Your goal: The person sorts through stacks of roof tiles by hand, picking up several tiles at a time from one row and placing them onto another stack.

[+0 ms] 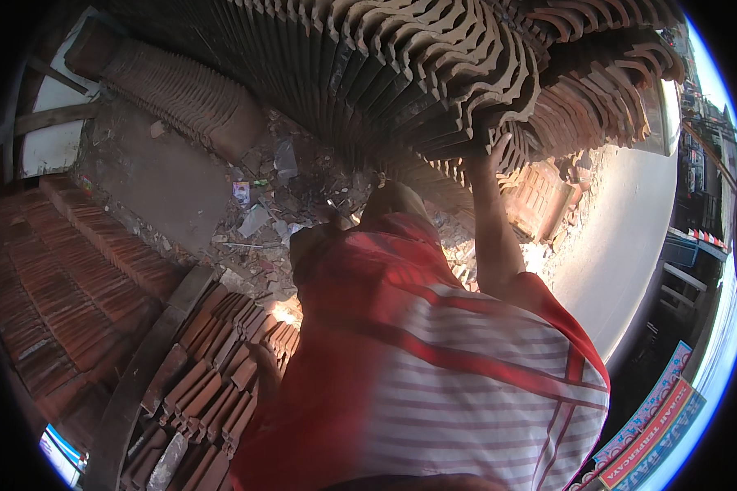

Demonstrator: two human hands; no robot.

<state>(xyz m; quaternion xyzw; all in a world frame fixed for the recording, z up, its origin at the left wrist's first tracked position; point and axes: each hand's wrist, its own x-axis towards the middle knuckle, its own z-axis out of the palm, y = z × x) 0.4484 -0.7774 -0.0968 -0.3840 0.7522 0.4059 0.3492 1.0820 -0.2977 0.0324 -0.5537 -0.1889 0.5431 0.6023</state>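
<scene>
My right arm stretches forward, and my right hand is at the lower edge of a tall stack of roof tiles. Its visible fingers close against the edge of a tile there, and the rest are hidden among the tiles. Lower down on the left, my left hand is beside piled orange-brown roof tiles. Shadow and my red sleeve partly hide it, so its fingers cannot be made out.
Broken rubble and litter cover the ground ahead. More tile rows stand at the far left, above a tiled slope and a wooden beam. A pale road runs along the right, near a leaning tile bundle.
</scene>
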